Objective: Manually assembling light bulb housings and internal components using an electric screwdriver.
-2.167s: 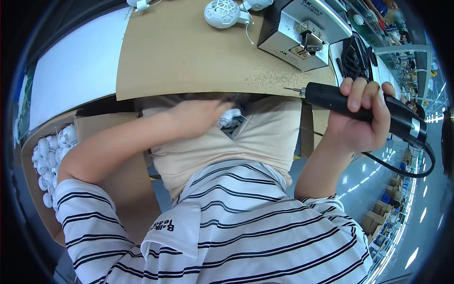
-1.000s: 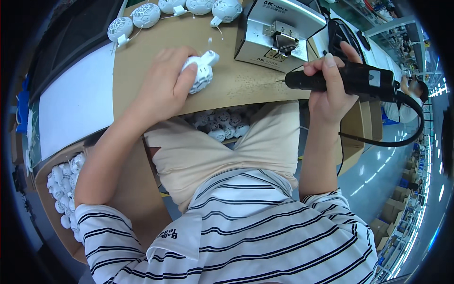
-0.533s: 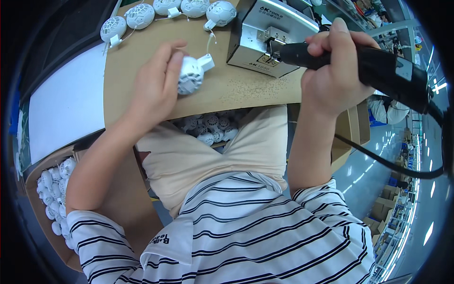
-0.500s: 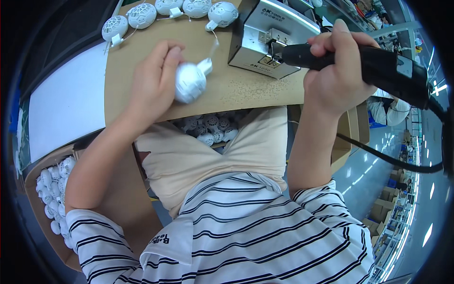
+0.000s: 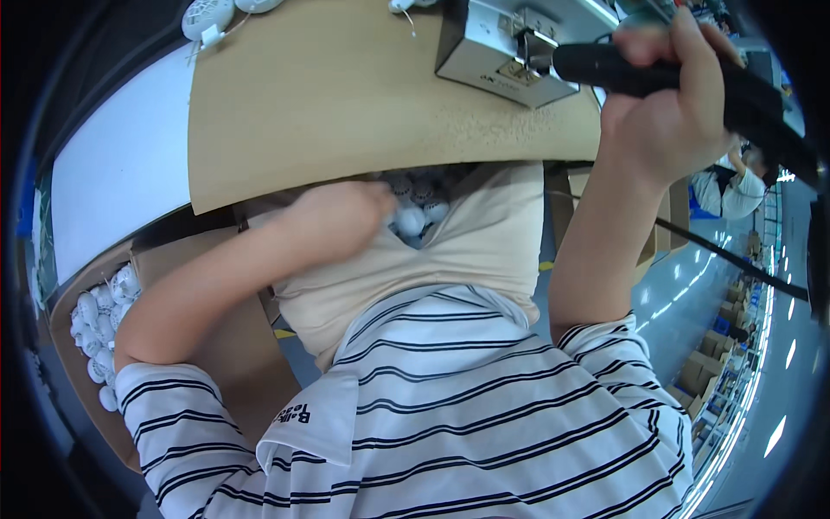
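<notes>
My left hand (image 5: 346,216) is blurred, low over my lap at the table's front edge. Its fingertips reach a white ball-shaped shell (image 5: 409,221) among several others below the edge; whether they grip it is smeared by motion. My right hand (image 5: 666,112) is closed around a black corded electric screwdriver (image 5: 605,69). The screwdriver's tip points left into the metal front fitting of a silver box (image 5: 497,56), which looks like a screw feeder.
White patterned shells (image 5: 207,17) with short cables lie along the table's far left. A carton (image 5: 78,415) of similar shells stands at lower left. Small specks (image 5: 493,130) lie on the brown tabletop (image 5: 320,104). The screwdriver's cable (image 5: 731,259) hangs at right; a person (image 5: 731,190) sits beyond.
My left hand has moved from above the tabletop, where it held a white shell, down to the shells below the edge. The screwdriver stays at the silver box. The view has shifted.
</notes>
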Motion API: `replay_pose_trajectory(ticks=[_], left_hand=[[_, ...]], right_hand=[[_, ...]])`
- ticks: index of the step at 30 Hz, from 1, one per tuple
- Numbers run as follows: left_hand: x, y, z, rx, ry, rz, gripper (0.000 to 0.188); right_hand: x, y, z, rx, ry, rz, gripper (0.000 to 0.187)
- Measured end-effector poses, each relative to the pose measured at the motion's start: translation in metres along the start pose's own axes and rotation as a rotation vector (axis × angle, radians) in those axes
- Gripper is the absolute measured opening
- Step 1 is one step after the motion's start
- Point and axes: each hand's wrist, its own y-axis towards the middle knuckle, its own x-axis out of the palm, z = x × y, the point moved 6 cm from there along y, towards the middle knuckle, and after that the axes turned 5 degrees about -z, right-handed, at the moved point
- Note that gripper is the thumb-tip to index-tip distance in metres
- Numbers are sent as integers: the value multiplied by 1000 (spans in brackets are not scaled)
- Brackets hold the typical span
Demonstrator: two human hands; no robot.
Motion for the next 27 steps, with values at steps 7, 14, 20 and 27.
replay_pose_trajectory(ticks=[7, 14, 20, 27], left_hand=[[89, 63, -68, -206, -142, 211, 46], [226, 177, -29, -147, -159, -42, 43], [154, 150, 8, -160, -193, -56, 35], [-49, 38, 77, 221, -436, -238, 48]], right_hand=[[-23, -7, 30, 132, 180, 67, 18], [-23, 10, 44, 194, 451, 65, 19], [-3, 2, 16, 248, 284, -17, 17], [13, 0, 6, 350, 80, -92, 15]])
